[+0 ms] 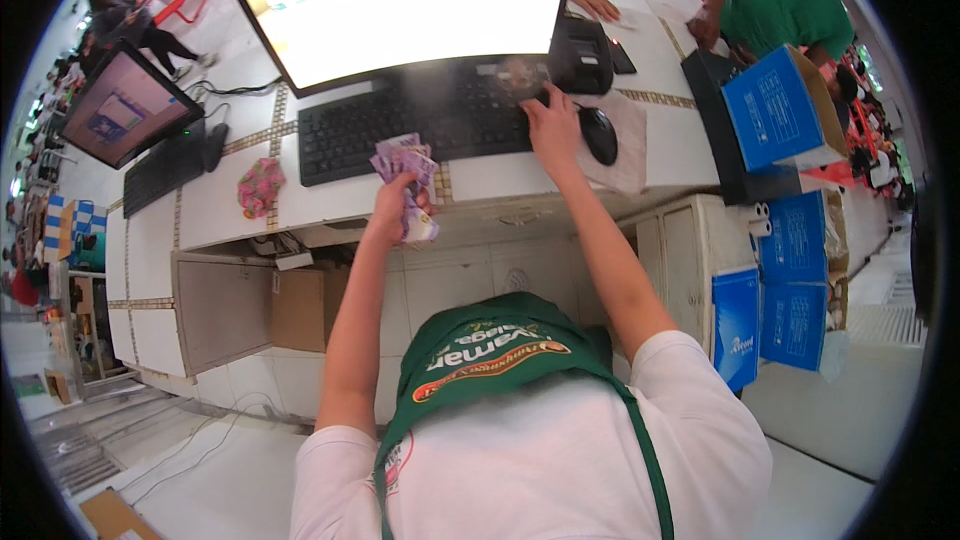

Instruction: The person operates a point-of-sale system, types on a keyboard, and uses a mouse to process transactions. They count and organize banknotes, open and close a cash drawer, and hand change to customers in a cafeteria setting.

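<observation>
My left hand (pixel 396 208) is closed around several purple banknotes (pixel 408 162), held just in front of the black keyboard (pixel 400 125) near the counter's front edge. The notes stick out above and below my fingers. My right hand (pixel 553 130) rests at the keyboard's right end, fingers bent and apart, fingertips on the keys and nothing seen in it. Just right of that hand lies a black mouse (pixel 598 135) on a pale cloth (pixel 628 145). Behind the keyboard stands a large monitor (pixel 410 15), its screen washed out white.
A black device (pixel 582 55) stands right of the monitor. Blue boxes (pixel 775 110) stand at the right, more below. Leftward are a second monitor (pixel 120 105), its keyboard (pixel 165 175) and a pink-green cloth bundle (pixel 261 187). Across the counter are a person in green (pixel 790 0) and another person's hand (pixel 597 2).
</observation>
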A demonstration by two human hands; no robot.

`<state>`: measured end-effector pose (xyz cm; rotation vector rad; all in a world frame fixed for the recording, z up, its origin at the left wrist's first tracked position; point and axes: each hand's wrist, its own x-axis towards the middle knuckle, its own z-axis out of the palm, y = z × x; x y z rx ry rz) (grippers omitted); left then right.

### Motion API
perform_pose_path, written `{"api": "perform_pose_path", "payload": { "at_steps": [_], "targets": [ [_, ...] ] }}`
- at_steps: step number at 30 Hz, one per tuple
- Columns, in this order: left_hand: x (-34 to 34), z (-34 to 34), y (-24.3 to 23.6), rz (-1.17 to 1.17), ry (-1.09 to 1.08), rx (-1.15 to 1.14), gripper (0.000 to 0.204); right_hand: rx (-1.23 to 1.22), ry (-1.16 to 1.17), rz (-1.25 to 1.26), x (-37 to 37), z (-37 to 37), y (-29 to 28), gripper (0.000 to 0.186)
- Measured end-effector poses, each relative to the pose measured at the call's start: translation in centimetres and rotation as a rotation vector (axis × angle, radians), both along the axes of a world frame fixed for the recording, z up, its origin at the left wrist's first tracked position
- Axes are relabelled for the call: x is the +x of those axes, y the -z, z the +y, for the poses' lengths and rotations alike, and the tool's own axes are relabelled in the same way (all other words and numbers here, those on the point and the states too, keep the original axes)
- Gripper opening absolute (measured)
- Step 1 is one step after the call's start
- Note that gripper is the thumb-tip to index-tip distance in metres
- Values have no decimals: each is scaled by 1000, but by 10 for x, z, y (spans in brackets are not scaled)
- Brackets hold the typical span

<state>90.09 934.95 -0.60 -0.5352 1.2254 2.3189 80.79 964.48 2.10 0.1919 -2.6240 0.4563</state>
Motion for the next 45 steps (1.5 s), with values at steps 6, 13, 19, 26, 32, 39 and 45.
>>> {"api": "perform_pose_path", "payload": {
  "at_steps": [6, 13, 19, 26, 32, 39, 45],
  "targets": [
    [0, 2, -2, 41, 10, -9, 23, -365, -54, -19, 18, 10, 5, 34],
    [8, 8, -15, 101, 14, -67, 20, -301, -147, -12, 61, 27, 28, 49],
    [3, -3, -34, 320, 113, -492, 19, -296, -119, 18, 64, 21, 30, 52],
    [-16, -36, -56, 516, 108, -916, 24, -141, -108, 44, 63, 22, 29, 56],
    [-12, -34, -60, 471, 123, -904, 23, -187, -110, 52, 63, 22, 30, 63],
    [-37, -44, -73, 614, 286, -1441, 51, -271, -136, 57, 66, 21, 28, 63],
    [-85, -52, -84, 564, 539, -1640, 72, -270, -111, 49, 65, 22, 29, 65]
  ]
}}
